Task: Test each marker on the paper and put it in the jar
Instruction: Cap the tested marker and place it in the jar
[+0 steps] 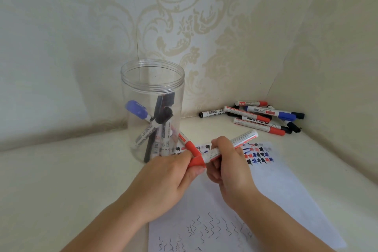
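Note:
My right hand (pixel 229 165) grips the white barrel of a red marker (pixel 243 138) above the paper (pixel 286 186). My left hand (pixel 167 178) pinches its red cap (pixel 196 162), which sits at the barrel's end; whether it is fully on I cannot tell. A second red-capped marker (pixel 189 145) shows just behind the left fingers, partly hidden. The clear jar (pixel 152 80) stands behind my hands and holds several markers with blue and black caps. The paper carries red, blue and black test marks at its far end and black squiggles near me.
A pile of several markers (pixel 259 116) with red, blue and black caps lies at the back right, in the corner of two patterned walls. The pale tabletop (pixel 61 170) stretches to the left of the jar.

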Available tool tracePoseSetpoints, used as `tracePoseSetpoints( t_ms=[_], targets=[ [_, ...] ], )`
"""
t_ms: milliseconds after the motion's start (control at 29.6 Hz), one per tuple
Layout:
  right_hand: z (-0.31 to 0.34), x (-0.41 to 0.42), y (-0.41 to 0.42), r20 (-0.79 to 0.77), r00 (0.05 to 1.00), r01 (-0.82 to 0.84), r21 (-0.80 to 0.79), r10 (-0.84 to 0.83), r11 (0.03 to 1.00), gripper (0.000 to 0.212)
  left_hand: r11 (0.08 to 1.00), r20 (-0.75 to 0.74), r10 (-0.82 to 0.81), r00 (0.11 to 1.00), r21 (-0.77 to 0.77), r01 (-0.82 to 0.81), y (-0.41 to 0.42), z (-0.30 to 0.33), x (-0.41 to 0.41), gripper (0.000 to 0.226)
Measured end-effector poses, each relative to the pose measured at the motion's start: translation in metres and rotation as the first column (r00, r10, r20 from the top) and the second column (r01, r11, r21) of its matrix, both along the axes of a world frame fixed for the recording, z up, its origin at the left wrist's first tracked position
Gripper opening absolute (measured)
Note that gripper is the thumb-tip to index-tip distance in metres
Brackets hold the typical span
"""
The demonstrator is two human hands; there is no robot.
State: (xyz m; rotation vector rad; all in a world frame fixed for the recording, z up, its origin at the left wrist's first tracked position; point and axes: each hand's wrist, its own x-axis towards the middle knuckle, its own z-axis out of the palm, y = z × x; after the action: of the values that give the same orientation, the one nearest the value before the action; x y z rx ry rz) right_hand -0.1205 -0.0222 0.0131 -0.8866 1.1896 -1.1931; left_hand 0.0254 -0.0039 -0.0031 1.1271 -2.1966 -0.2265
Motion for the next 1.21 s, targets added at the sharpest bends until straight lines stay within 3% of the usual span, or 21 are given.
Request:
tracePoseSetpoints(
  t_ms=[169, 337, 439, 540, 675, 742, 844, 877, 945, 1114, 1215],
  targets=[
    [0.0, 0.003, 0.004, 0.018, 1.0, 0.022, 0.004, -0.022, 1.0, 0.039, 1.0, -0.027, 0.003, 1.0, -0.023, -0.003, 0.0, -0.004, -0.003, 0.026],
    [0.008, 0.002, 0.006, -0.059, 0.994, -0.092, -0.041, 0.089, 0.995, 0.04, 0.998, -0.263, 0.052, 0.963, 0.048, -0.041, 0.001, 0.002, 0.001, 0.02],
    [0.014, -0.005, 0.002, -0.134, 0.974, -0.192, -0.053, 0.183, 0.98, 0.048, 0.994, -0.467, 0.098, 0.879, 0.079, -0.069, 0.005, 0.009, 0.002, 0.019],
    [0.02, -0.015, -0.002, -0.071, 0.98, -0.19, -0.113, 0.183, 0.975, 0.051, 0.993, -0.597, 0.087, 0.798, -0.016, -0.12, 0.01, 0.019, 0.004, 0.022],
    [0.022, -0.029, -0.012, 0.03, 0.999, -0.016, -0.052, 0.018, 0.999, 0.043, 0.929, -0.734, -0.007, 0.68, -0.255, -0.267, 0.013, 0.059, 0.018, 0.017],
    [0.023, -0.033, -0.017, 0.03, 0.999, 0.015, -0.003, -0.015, 1.0, 0.036, 0.867, -0.747, -0.115, 0.655, -0.397, -0.301, 0.015, 0.084, 0.029, 0.017],
    [0.022, -0.035, -0.021, 0.01, 1.0, 0.027, 0.015, -0.027, 1.0, 0.032, 0.797, -0.729, -0.098, 0.677, -0.465, -0.385, 0.014, 0.121, 0.044, 0.052],
    [0.022, -0.035, -0.021, 0.002, 1.0, 0.026, 0.013, -0.026, 1.0, 0.032, 0.794, -0.72, -0.058, 0.692, -0.453, -0.405, 0.012, 0.13, 0.048, 0.052],
    [0.021, -0.033, -0.023, -0.02, 1.0, 0.02, 0.01, -0.02, 1.0, 0.031, 0.807, -0.699, 0.008, 0.715, -0.418, -0.417, 0.005, 0.139, 0.051, 0.026],
    [0.027, -0.028, -0.027, -0.107, 0.994, 0.007, -0.006, -0.008, 1.0, 0.03, 0.816, -0.597, 0.21, 0.774, -0.329, -0.475, -0.021, 0.143, 0.053, 0.03],
    [0.032, -0.026, -0.03, -0.162, 0.987, -0.003, -0.031, -0.002, 1.0, 0.031, 0.788, -0.588, 0.257, 0.767, -0.332, -0.519, -0.028, 0.147, 0.055, 0.026]
  ],
)
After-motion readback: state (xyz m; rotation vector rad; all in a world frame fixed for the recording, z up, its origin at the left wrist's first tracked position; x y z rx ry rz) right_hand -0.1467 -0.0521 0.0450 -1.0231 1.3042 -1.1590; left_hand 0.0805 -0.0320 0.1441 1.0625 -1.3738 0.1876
